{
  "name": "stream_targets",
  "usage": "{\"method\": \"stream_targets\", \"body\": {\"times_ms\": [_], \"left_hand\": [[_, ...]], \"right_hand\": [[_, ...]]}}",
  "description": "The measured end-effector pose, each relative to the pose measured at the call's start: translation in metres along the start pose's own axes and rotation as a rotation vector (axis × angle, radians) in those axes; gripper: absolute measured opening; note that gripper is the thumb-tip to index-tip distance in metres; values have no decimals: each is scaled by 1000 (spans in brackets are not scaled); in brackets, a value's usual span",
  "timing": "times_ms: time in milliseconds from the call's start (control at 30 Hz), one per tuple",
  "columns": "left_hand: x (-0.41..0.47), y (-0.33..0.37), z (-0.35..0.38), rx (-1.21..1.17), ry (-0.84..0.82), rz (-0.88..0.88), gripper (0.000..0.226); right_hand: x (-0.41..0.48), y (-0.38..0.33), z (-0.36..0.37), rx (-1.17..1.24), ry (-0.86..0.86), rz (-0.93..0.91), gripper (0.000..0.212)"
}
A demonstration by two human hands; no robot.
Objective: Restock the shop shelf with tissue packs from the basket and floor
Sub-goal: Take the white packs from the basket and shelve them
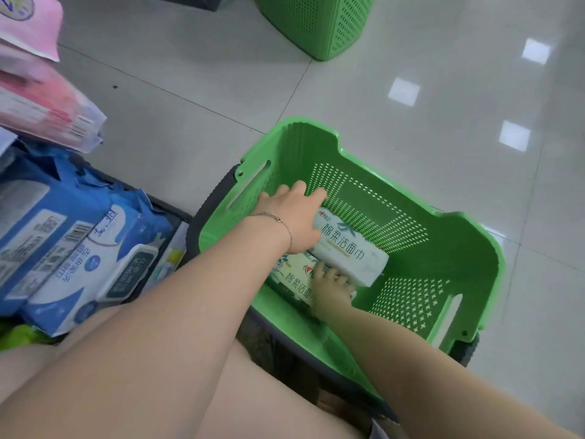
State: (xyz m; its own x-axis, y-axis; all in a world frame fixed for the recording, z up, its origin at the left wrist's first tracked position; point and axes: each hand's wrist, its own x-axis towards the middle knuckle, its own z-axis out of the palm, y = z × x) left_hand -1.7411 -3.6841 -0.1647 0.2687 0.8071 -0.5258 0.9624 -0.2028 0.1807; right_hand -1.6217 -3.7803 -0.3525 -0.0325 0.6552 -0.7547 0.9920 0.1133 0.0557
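Note:
A green plastic basket [449, 248] stands on the tiled floor in front of me. Two white tissue packs with green print lie inside it. My left hand [292, 213] reaches in and grips the far end of the upper pack [351, 253], thumb on one side and fingers over the other. My right hand [332, 286] holds the lower pack [292, 282], its fingers curled over that pack's edge right under the upper one. A thin bracelet sits on my left wrist.
At the left, a low shelf holds blue and white wipe packs [79, 248], with pink packs [41, 103] above them. A second green basket [316, 23] stands on the floor further back. Grey glossy tiles [443, 106] surround the baskets.

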Motion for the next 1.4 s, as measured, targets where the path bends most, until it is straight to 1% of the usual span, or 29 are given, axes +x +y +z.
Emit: {"method": "stream_targets", "body": {"times_ms": [33, 100, 167, 267, 333, 400, 467, 533, 600, 700, 800, 900, 1000, 1067, 1133, 1167, 1200, 1267, 1300, 1400], "left_hand": [[1, 0, 0, -4, 1, 0, 55], [2, 0, -1, -11, -3, 2, 56], [2, 1, 0, -15, -18, -3, 57], [1, -2, 1, -38, -54, -21, 60], [-3, -7, -1, -110, -60, -45, 61], [-9, -12, -7, -191, -22, -71, 58], [-18, -15, -15, -281, 62, -92, 53], [-29, -15, -28, -389, 158, -101, 45], [-40, -15, -45, -426, 218, -96, 39], [-57, -17, -74, -380, 249, -95, 38], [-82, -18, -103, -326, 239, -96, 48], [-112, -19, -119, -273, 272, -80, 64], [-143, -18, -126, -246, 362, -60, 80], [-164, -18, -128, -139, 443, -49, 99], [-184, -19, -131, -18, 540, -57, 113], [-195, -21, -133, 16, 594, -68, 114], [-205, -23, -135, 41, 647, -83, 113], [-225, -27, -144, 88, 729, -125, 109], [-235, -30, -149, 101, 757, -149, 108], [-268, -40, -166, 125, 837, -195, 106]], "right_hand": [[0, -1, -2, 3, 11, 2, 100], [0, -2, -12, 39, 22, -14, 95], [0, 2, -28, 65, 45, -70, 94], [-6, 9, -64, 101, 37, -144, 98], [-14, 13, -91, 60, 20, -180, 91], [-26, 19, -116, -4, 6, -201, 81], [-39, 29, -138, 2, 5, -217, 68], [-51, 41, -158, 87, 16, -228, 57], [-66, 52, -182, 204, 23, -235, 56], [-94, 65, -223, 282, 86, -272, 51], [-130, 72, -263, 332, 181, -320, 53], [-168, 75, -299, 383, 258, -394, 59], [-207, 73, -331, 414, 288, -493, 49], [-230, 68, -350, 404, 308, -564, 48], [-251, 60, -366, 428, 325, -617, 54], [-261, 55, -373, 440, 336, -639, 53], [-270, 49, -380, 447, 342, -670, 49], [-291, 38, -392, 437, 358, -740, 32], [-301, 31, -397, 434, 375, -777, 27], [-326, 12, -412, 422, 410, -874, 25]]}}
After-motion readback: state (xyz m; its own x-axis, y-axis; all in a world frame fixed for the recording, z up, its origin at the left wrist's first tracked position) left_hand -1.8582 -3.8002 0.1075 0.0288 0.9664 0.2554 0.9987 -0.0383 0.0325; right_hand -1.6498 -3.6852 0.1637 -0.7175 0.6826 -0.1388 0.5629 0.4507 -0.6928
